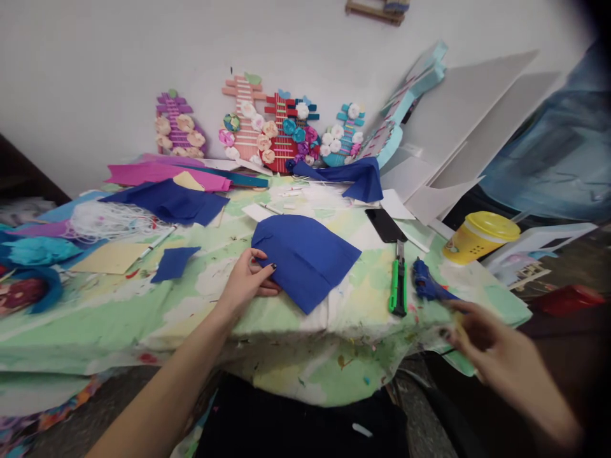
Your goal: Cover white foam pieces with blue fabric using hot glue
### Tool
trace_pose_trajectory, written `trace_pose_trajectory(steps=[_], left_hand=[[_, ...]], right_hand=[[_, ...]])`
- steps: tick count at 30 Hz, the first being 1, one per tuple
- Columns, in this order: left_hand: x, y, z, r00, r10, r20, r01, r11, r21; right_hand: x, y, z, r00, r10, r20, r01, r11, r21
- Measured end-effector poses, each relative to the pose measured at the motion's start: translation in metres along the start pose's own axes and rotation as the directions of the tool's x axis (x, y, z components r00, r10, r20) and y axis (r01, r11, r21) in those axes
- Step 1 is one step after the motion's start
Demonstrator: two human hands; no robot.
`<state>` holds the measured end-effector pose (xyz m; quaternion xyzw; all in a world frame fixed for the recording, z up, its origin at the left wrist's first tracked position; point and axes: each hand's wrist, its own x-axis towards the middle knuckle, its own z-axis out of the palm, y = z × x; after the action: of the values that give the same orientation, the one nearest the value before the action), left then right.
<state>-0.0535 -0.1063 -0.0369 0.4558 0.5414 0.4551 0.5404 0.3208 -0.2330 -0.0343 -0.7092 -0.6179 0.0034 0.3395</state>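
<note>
Taking the blue sheet (305, 261) as the centre of the clock, the left hand (251, 277) is between eight and nine o'clock; its fingers are drawn in narrow and hold the sheet by its left edge, thumb and index finger close together; the sheet is over the near part of the table (224, 318), rounded at its far side and coming to a corner at about six o'clock. The right hand (491, 343) is between three and four o'clock, blurred, at the table's near right edge; its fingers are bent, but I cannot tell whether they grip anything; the blue glue gun (426, 281) is the thing nearest to them, and contact between the two is unclear.

At three o'clock, between the sheet and the glue gun, is a green cutter (398, 283) with its blade out, pointing to twelve; a black phone (384, 226) is at two o'clock, right by the blade tip; a yellow cup (477, 238) with a lid stands farther out, between two and three. At nine o'clock is a small blue piece (175, 264), with a tan sheet (109, 259) beyond it; toward ten are white strings (112, 222) and a folded dark blue sheet (167, 202); from ten round to one, flower-trimmed toy guitars (284, 133) stand along the wall (119, 63).
</note>
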Motion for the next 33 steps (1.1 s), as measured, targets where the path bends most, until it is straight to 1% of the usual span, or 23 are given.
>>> trace_pose_trajectory(steps=[1, 3, 4, 5, 7, 8, 9, 10, 11, 12, 13, 14, 15, 16, 17, 18, 19, 21, 22, 24, 26, 33], left_hand=[[-0.002, 0.000, 0.002, 1.000, 0.003, 0.013, -0.003, 1.000, 0.008], [-0.005, -0.001, 0.007, 0.999, 0.006, 0.048, -0.007, 1.000, 0.022], [-0.007, -0.002, 0.008, 0.998, 0.006, 0.065, -0.009, 0.999, 0.043], [-0.008, -0.002, 0.009, 0.996, 0.013, 0.083, -0.020, 0.996, 0.085], [-0.009, -0.003, 0.008, 0.991, 0.070, 0.117, -0.097, 0.965, 0.242], [-0.008, -0.003, 0.005, 0.982, 0.129, 0.136, -0.169, 0.924, 0.342], [-0.006, -0.002, 0.003, 0.965, 0.208, 0.160, -0.258, 0.862, 0.437], [-0.003, 0.000, -0.001, 0.936, 0.295, 0.193, -0.353, 0.781, 0.515], [0.002, 0.002, -0.004, 0.891, 0.385, 0.239, -0.449, 0.685, 0.574], [0.008, 0.006, -0.007, 0.832, 0.469, 0.296, -0.543, 0.581, 0.607], [0.015, 0.009, -0.009, 0.761, 0.535, 0.366, -0.629, 0.475, 0.615], [0.023, 0.013, -0.010, 0.678, 0.581, 0.450, -0.711, 0.365, 0.601], [0.031, 0.016, -0.009, 0.597, 0.599, 0.534, -0.778, 0.270, 0.567], [0.038, 0.019, -0.008, 0.529, 0.585, 0.615, -0.827, 0.195, 0.527], [0.045, 0.021, -0.005, 0.481, 0.545, 0.687, -0.859, 0.138, 0.493], [0.051, 0.022, -0.002, 0.457, 0.491, 0.741, -0.876, 0.104, 0.471], [0.055, 0.022, 0.001, 0.450, 0.432, 0.782, -0.883, 0.084, 0.462], [0.058, 0.020, 0.005, 0.464, 0.338, 0.818, -0.880, 0.073, 0.469], [0.058, 0.018, 0.007, 0.474, 0.315, 0.822, -0.876, 0.078, 0.476], [0.057, 0.013, 0.008, 0.491, 0.303, 0.817, -0.868, 0.095, 0.487], [0.055, 0.010, 0.007, 0.499, 0.315, 0.808, -0.864, 0.106, 0.492], [0.056, 0.007, 0.007, 0.499, 0.317, 0.807, -0.864, 0.108, 0.492]], right_hand=[[-0.010, -0.019, 0.010, 0.987, -0.098, 0.130, 0.090, 0.994, 0.069], [-0.026, -0.052, 0.029, 0.938, -0.226, 0.261, 0.203, 0.973, 0.115], [-0.031, -0.066, 0.037, 0.890, -0.277, 0.362, 0.248, 0.960, 0.127], [-0.035, -0.078, 0.045, 0.858, -0.298, 0.419, 0.272, 0.955, 0.121], [-0.036, -0.094, 0.057, 0.815, -0.339, 0.470, 0.336, 0.937, 0.093], [-0.036, -0.099, 0.062, 0.801, -0.354, 0.482, 0.363, 0.929, 0.079], [-0.035, -0.103, 0.066, 0.790, -0.369, 0.489, 0.388, 0.919, 0.067], [-0.034, -0.105, 0.069, 0.781, -0.380, 0.496, 0.408, 0.911, 0.057], [-0.033, -0.106, 0.072, 0.776, -0.385, 0.499, 0.420, 0.906, 0.046], [-0.033, -0.106, 0.074, 0.776, -0.387, 0.498, 0.427, 0.903, 0.037], [-0.033, -0.106, 0.076, 0.776, -0.390, 0.496, 0.432, 0.901, 0.032], [-0.033, -0.106, 0.077, 0.777, -0.389, 0.495, 0.432, 0.901, 0.031], [-0.034, -0.106, 0.077, 0.780, -0.384, 0.494, 0.426, 0.904, 0.031], [-0.034, -0.107, 0.077, 0.784, -0.374, 0.495, 0.414, 0.910, 0.031], [-0.035, -0.107, 0.077, 0.789, -0.360, 0.498, 0.400, 0.916, 0.029], [-0.035, -0.108, 0.077, 0.794, -0.343, 0.503, 0.385, 0.923, 0.023], [-0.035, -0.108, 0.076, 0.798, -0.324, 0.508, 0.370, 0.929, 0.013], [-0.034, -0.109, 0.075, 0.799, -0.304, 0.519, 0.356, 0.934, 0.000], [-0.034, -0.109, 0.075, 0.798, -0.301, 0.522, 0.355, 0.935, -0.004], [-0.034, -0.109, 0.075, 0.797, -0.301, 0.523, 0.360, 0.933, -0.013], [-0.034, -0.109, 0.075, 0.798, -0.299, 0.522, 0.369, 0.929, -0.031], [-0.032, -0.109, 0.078, 0.792, -0.334, 0.510, 0.414, 0.909, -0.046]])
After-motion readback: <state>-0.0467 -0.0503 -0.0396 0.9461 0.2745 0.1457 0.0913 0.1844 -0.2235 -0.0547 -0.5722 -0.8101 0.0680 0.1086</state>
